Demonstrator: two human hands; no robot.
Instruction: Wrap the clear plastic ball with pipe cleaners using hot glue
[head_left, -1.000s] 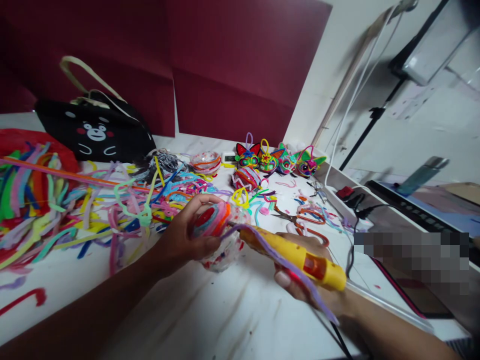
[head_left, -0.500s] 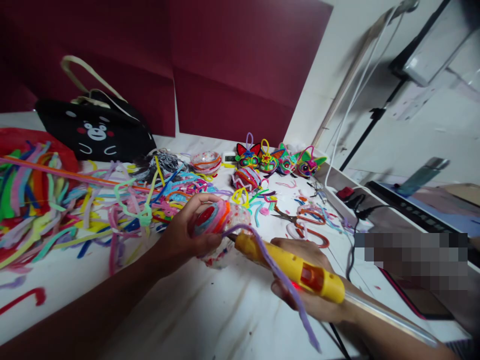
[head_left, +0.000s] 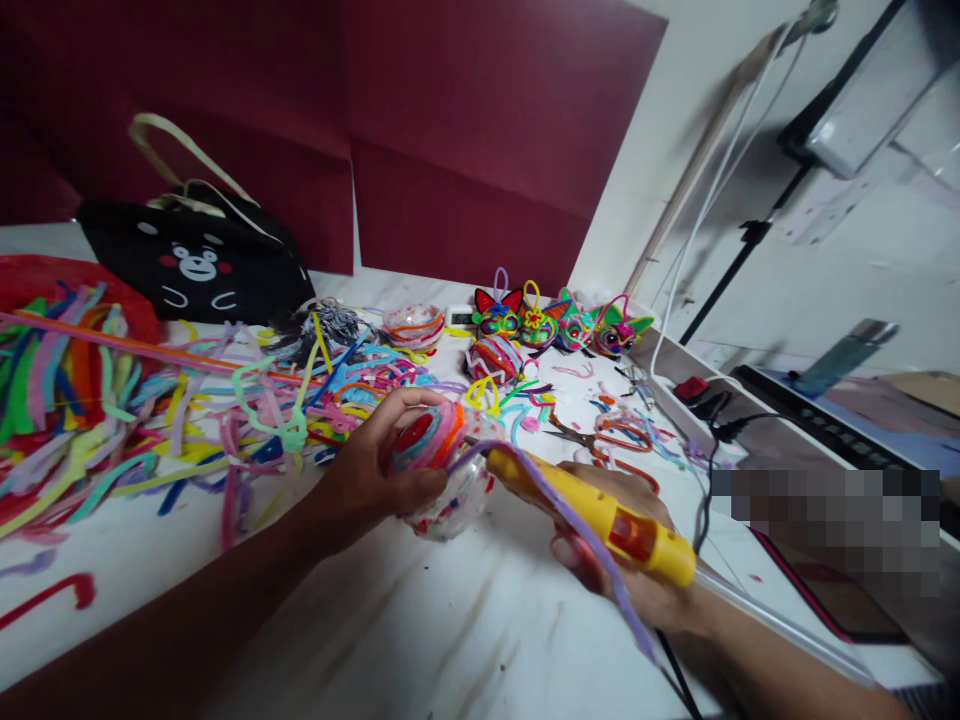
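Note:
My left hand is closed around a clear ball partly covered with red, pink, blue and orange fuzzy strips. A purple pipe cleaner runs from the ball near my left thumb and hangs loose over the tool, down to the right. My right hand grips a yellow hot glue gun, a glue stick sticking out of its back end. The gun's nozzle points at the ball beside the orange strip; whether it touches is unclear.
Cut pipe cleaners lie heaped on the left. Orange-handled scissors rest beyond my right hand. Finished cat-eared ornaments and a striped ball stand at the back. A black bag leans on the wall; a phone lies right.
The glue gun has shifted slightly right and its nozzle has moved up along the ball. The purple pipe cleaner's loose end has swung a little right. My left hand still holds the ball.

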